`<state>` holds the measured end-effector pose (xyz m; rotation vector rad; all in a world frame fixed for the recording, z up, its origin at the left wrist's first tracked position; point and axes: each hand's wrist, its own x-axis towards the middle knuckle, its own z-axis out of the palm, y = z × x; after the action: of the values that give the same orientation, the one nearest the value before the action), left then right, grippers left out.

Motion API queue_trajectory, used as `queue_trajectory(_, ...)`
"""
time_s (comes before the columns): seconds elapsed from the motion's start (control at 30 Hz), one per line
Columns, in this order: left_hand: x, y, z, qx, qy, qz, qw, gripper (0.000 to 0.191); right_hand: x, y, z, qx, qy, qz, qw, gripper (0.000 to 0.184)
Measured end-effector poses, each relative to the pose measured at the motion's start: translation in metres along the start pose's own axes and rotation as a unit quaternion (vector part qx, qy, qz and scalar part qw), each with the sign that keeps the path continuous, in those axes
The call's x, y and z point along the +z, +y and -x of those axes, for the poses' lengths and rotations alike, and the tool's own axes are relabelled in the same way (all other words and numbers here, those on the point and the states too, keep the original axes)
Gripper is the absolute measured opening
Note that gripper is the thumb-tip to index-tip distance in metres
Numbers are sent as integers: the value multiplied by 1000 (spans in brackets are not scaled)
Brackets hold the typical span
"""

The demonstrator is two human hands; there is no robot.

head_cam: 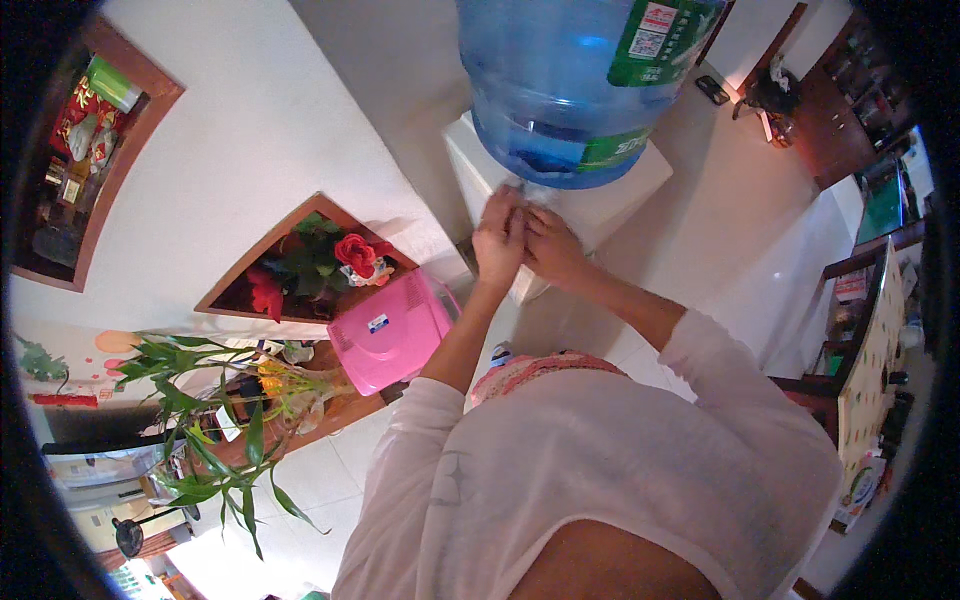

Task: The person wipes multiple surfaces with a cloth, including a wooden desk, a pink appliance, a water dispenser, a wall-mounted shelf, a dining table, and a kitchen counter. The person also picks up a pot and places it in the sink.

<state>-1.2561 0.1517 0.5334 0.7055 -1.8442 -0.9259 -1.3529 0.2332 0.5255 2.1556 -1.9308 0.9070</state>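
Observation:
A large blue plastic water bottle point(570, 90) with green labels stands on a white water dispenser point(637, 187) in front of me. Both my hands meet at the dispenser's near top edge, just below the bottle's base. On the left, my left hand point(499, 240) has its fingers bent against the right one. Beside it, my right hand point(553, 244) reaches in with curled fingers. A small whitish, blurred thing point(534, 193) shows at the fingertips; what it is, and which hand holds it, I cannot tell.
A pink plastic case point(394, 330) lies left of my forearm, beside a leafy potted plant point(255, 435). The white wall point(300, 127) has wood-framed niches, one with red flowers point(356, 255). A patterned table point(870, 352) stands at the right; slippers point(712, 89) lie on the floor.

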Motion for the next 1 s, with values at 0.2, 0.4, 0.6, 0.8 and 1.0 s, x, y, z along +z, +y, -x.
queue_trajectory(0.2, -44, -22, -11, -24, 48, -22, 998, 42, 63, 25, -105, -46, 18, 111, 993, 43)
queue_trajectory(0.4, -74, -28, -4, -42, 5, -57, 997, 42, 104, 41, -208, 112, -2, 259, 959, 39)
queue_trajectory(0.6, -88, -35, -12, -25, -12, -66, 997, 41, 102, 47, -216, 125, -100, 287, 944, 33)
queue_trajectory(0.8, -60, -36, -28, 30, -8, -57, 998, 40, 89, 27, -142, 79, 104, 191, 973, 37)
queue_trajectory(1.0, -29, -27, -22, 31, -114, -27, 993, 40, 19, 10, -47, 44, 53, 63, 996, 36)
